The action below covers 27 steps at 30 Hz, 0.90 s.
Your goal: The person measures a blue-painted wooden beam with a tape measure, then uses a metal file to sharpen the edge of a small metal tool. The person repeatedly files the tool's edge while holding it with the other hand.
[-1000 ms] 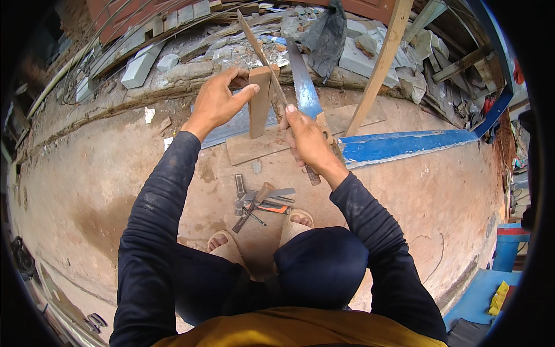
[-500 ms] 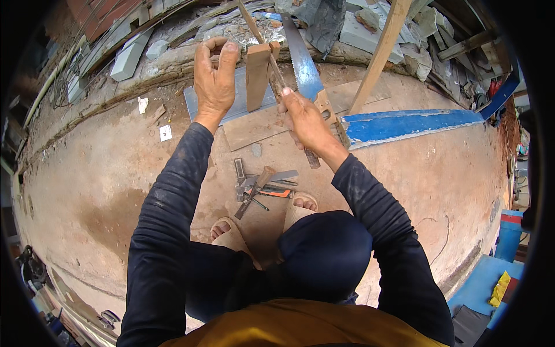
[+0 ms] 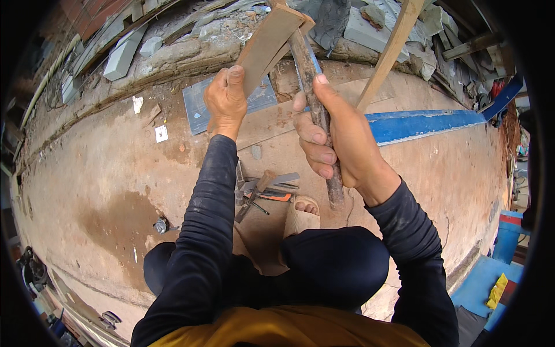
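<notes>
A flat wooden board is raised in front of me, its upper end pointing away to the right. My left hand is closed on its lower left end, thumb uppermost. My right hand wraps round a rough wooden stick with patchy brown bark, which slants up to the board's far end. There the stick meets the board and a second wood piece; how they join cannot be made out. A handsaw lies behind the stick and right hand, mostly hidden, with a strip of its blade showing.
Between my feet and the board lie a hammer and several other hand tools on the concrete floor. A grey-blue sheet lies beyond my left hand. A blue painted beam extends right, near a leaning wooden post. Rubble lines the far edge.
My left hand, open beside the board earlier, now grips it. The board and stick have tilted and come closer, and my right hand has moved nearer and to the right.
</notes>
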### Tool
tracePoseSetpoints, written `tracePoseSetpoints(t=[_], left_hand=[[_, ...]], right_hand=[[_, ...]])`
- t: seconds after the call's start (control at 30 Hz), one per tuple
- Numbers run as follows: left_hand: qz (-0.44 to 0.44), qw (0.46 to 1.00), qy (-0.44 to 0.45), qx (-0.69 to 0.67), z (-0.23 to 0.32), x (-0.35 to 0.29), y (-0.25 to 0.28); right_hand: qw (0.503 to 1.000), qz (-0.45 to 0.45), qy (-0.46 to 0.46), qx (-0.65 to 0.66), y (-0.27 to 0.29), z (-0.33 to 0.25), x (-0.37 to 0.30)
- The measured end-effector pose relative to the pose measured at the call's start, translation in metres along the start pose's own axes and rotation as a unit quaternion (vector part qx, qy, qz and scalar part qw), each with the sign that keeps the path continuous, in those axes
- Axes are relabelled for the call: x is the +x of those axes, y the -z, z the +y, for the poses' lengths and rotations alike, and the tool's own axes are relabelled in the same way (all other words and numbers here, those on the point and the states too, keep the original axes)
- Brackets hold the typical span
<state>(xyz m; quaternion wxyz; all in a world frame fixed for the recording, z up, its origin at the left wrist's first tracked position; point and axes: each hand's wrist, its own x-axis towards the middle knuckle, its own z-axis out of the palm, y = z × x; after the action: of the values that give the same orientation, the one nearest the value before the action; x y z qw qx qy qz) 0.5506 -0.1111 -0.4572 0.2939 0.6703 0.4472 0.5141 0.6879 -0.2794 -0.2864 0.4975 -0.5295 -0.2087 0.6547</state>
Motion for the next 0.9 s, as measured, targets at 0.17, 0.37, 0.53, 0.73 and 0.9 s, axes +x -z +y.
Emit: tracePoseSetpoints(t=[0.17,0.37,0.53,0.73,0.9], left_hand=[[-0.051,0.992,0.066,-0.093,-0.015,0.014,-0.004],[-0.078,0.993,0.024,-0.079,-0.023,-0.005,-0.025],[-0.034,0.998,-0.046,-0.02,-0.009,-0.005,-0.017],[0.093,0.981,-0.122,-0.123,0.034,0.08,0.06],[0.164,0.954,-0.176,-0.181,0.063,0.113,0.082]], right_hand=[[0.98,0.012,0.009,-0.199,0.031,-0.019,0.0],[0.952,0.012,0.024,-0.306,0.063,-0.031,0.013],[0.97,0.036,0.04,-0.237,0.053,-0.001,0.03],[0.948,0.075,0.103,-0.291,0.036,-0.034,-0.013],[0.928,0.091,-0.004,-0.361,0.042,0.0,0.014]])
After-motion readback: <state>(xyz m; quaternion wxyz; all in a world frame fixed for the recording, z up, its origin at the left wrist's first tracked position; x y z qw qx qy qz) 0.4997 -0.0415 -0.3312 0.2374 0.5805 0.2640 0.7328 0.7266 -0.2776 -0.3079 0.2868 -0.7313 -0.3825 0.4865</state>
